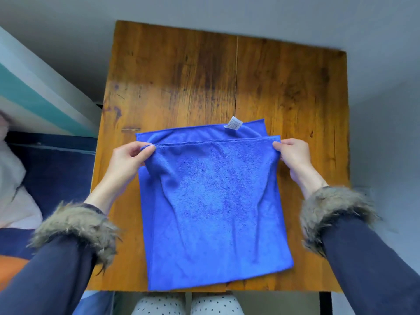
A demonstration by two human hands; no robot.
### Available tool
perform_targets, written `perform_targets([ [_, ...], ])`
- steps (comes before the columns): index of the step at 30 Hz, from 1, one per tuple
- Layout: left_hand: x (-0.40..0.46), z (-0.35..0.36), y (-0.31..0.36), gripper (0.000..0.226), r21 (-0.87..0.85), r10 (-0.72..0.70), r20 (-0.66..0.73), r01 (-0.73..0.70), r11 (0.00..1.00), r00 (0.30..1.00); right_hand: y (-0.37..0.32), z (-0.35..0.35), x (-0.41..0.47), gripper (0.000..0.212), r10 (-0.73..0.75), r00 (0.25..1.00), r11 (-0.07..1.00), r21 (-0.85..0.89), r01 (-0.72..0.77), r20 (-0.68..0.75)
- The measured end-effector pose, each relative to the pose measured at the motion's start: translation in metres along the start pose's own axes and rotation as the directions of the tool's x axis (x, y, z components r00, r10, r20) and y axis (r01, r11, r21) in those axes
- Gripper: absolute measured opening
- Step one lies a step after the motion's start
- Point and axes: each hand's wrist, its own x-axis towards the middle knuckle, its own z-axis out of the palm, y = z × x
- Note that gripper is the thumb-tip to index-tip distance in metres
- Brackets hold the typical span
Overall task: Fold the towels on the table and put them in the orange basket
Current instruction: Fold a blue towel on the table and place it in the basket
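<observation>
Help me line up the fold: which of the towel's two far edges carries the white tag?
The rear edge lying on the table, where the white tag sticks out. The nearer stitched edge, pinched by the left hand and right hand, has none.

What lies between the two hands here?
In the head view, the blue towel's stitched top-layer edge, pinched at its corners by the left hand and right hand.
</observation>
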Motion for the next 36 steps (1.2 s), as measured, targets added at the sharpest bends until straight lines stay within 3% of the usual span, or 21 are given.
perform_targets([
  [4, -0.013, -0.015, 0.015, 0.014, -0.359, -0.021, 0.19, 0.09, 0.929, 0.982, -0.012, -0.019, -0.013, 0.015, -0.073, 0.993, 0.971, 0.234, 0.05, 0.092],
  [7, -0.012, -0.023, 0.022, 0.013, -0.434, -0.025, 0.153, 0.09, 0.896, 0.988, -0.025, -0.024, -0.018, 0.014, -0.169, 0.985, 0.915, 0.377, 0.141, 0.041],
  [10, -0.004, -0.025, 0.024, 0.016, -0.42, -0.032, 0.06, 0.054, 0.906, 0.998, -0.034, -0.017, -0.012, 0.015, -0.222, 0.975, 0.89, 0.408, 0.206, -0.008],
  [13, 0.011, -0.015, 0.018, 0.018, -0.185, -0.061, -0.117, 0.039, 0.982, 0.991, -0.036, 0.0, 0.002, 0.012, -0.23, 0.973, 0.913, 0.34, 0.224, -0.023],
  [16, 0.027, -0.004, 0.006, 0.018, 0.114, 0.009, -0.24, 0.019, 0.993, 0.971, -0.03, 0.019, 0.02, 0.007, -0.213, 0.977, 0.958, 0.191, 0.212, -0.018],
  [19, 0.041, -0.002, -0.003, 0.011, 0.399, 0.102, -0.294, 0.025, 0.916, 0.95, -0.023, 0.03, 0.037, 0.01, -0.202, 0.979, 0.979, 0.028, 0.202, -0.006],
  [22, 0.054, -0.005, -0.01, 0.015, 0.603, 0.226, -0.208, -0.058, 0.796, 0.952, -0.025, 0.033, 0.045, 0.019, -0.271, 0.962, 0.953, -0.138, 0.271, 0.021],
  [27, 0.059, -0.009, -0.015, 0.012, 0.731, 0.331, -0.069, -0.178, 0.659, 0.941, -0.033, 0.031, 0.046, 0.015, -0.388, 0.916, 0.884, -0.242, 0.4, 0.1],
  [33, 0.057, -0.008, -0.015, 0.007, 0.699, 0.308, -0.026, -0.203, 0.686, 0.951, -0.042, 0.029, 0.04, 0.007, -0.367, 0.903, 0.874, -0.249, 0.416, 0.222],
  [36, 0.06, -0.009, -0.009, 0.013, 0.757, 0.274, 0.02, -0.193, 0.624, 0.962, -0.042, 0.029, 0.037, 0.008, -0.381, 0.889, 0.867, -0.236, 0.438, 0.253],
])
